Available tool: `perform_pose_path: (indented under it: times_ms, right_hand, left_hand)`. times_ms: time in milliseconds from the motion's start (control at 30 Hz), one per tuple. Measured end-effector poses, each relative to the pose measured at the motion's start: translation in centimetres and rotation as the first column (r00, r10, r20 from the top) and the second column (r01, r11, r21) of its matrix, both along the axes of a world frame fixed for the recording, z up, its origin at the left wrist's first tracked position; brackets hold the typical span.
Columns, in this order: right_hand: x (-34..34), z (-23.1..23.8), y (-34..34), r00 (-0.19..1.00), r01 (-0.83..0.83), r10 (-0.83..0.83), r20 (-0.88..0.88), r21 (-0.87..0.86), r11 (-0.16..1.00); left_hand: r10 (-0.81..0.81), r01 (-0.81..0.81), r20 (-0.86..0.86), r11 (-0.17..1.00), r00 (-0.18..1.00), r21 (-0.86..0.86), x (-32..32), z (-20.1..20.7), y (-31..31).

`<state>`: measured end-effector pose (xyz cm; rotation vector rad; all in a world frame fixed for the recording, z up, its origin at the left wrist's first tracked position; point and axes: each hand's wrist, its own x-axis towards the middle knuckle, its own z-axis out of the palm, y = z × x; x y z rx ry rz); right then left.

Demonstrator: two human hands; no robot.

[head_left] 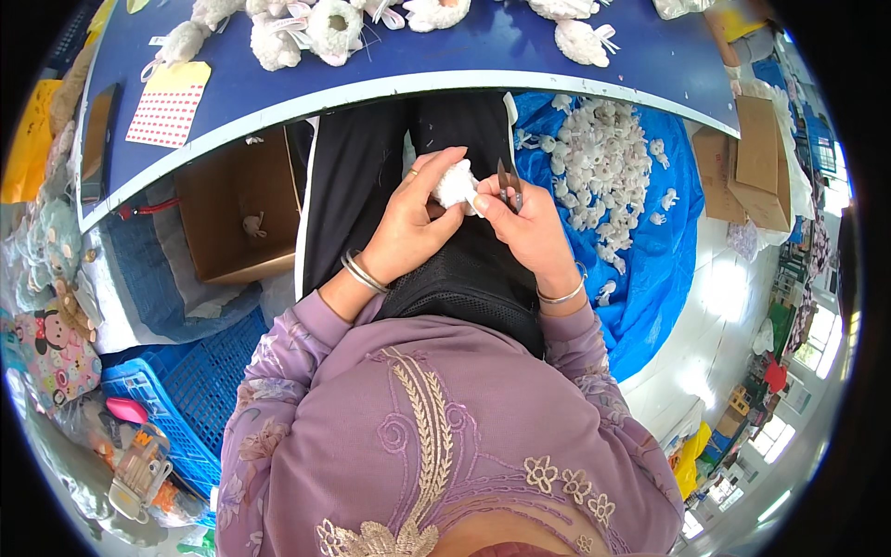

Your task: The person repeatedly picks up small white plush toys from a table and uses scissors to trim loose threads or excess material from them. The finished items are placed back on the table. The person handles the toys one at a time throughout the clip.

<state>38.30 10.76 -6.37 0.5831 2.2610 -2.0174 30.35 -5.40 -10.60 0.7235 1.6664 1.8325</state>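
Head view: both forearms, in lilac sleeves [280,371], came up from the lower edge and angled inward, so that the hands met above the black trousers [353,176], just short of the table [288,102].
Left hand: the left hand [413,215] reached up and to the right, back of the hand upward, its fingers extended along the far side of the plush and its thumb bent in from the near side; a bangle [362,272] circled the wrist.
Right hand: the right hand [529,230] leaned in from the right with its fingers curled and its thumb pointing toward the left hand.
White plush piece: the small white plush piece [455,183] sat between the left fingers and thumb, closed on it from both sides; its lower right end lay at the right thumb tip, though whether that thumb pinched it could not be told.
Scissors: dark scissors [507,184] were gripped in the right hand, blades pointing away from the body, just beside the plush; the handles were mostly hidden.
Blue sheet: to the right, a blue sheet [664,278] bore a heap of small white pieces [599,162].
Cardboard box: an open box [218,200] stood left of the legs.
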Motion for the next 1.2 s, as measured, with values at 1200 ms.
perform_pose_path:
  times_ms: [1200]
  right_hand:
    - [-10.5, 4.1, 12.4, 0.885, 0.465, -0.317, -0.340, 0.620, 0.632]
  left_hand:
    - [-0.333, -0.389, -0.883, 0.805, 0.330, -0.448, -17.3, 9.2, 18.6]
